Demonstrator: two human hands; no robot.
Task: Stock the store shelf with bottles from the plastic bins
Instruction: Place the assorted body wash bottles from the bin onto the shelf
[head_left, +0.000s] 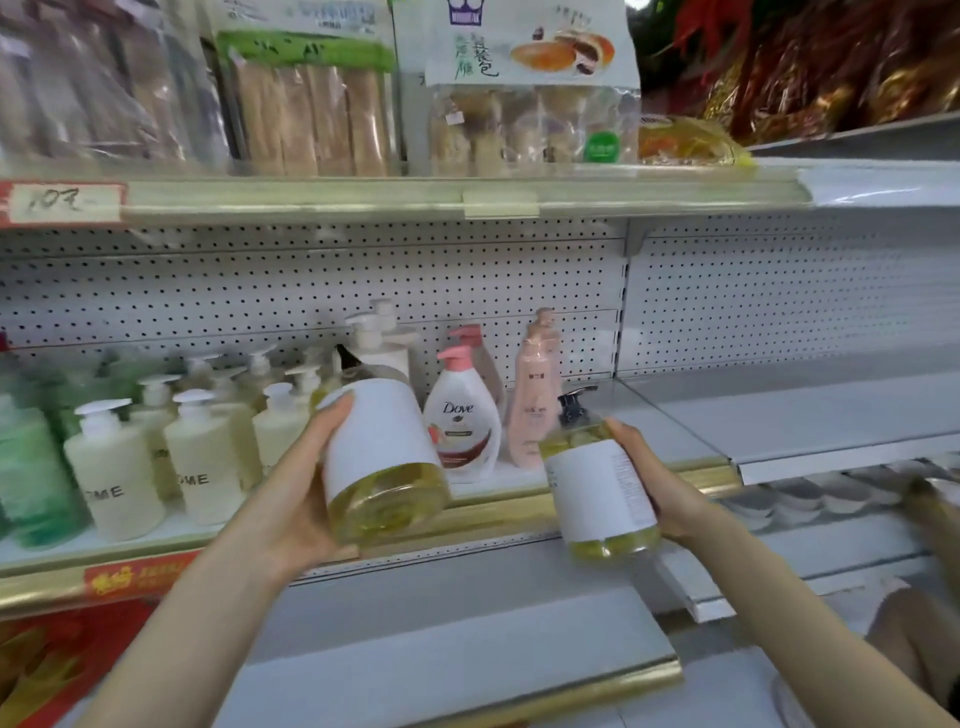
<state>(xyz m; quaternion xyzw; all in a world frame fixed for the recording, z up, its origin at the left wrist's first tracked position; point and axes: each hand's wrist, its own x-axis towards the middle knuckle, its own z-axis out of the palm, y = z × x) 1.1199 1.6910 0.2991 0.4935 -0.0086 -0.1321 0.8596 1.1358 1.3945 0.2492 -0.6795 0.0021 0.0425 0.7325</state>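
Bottles, two, yellow liquid, white labels. Left hand (291, 499) wraps the larger bottle (382, 457), tilted pump-first toward the shelf (519, 506), apparently for placing beside the Dove bottle (462, 421). Right hand (660, 488) clasps the smaller bottle (597, 483) upright before the shelf edge, seemingly awaiting placement.

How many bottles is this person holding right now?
2. The left bottle is in the left hand, tipped toward the shelf; the right bottle, black pump up, is in the right hand. None seems hidden.
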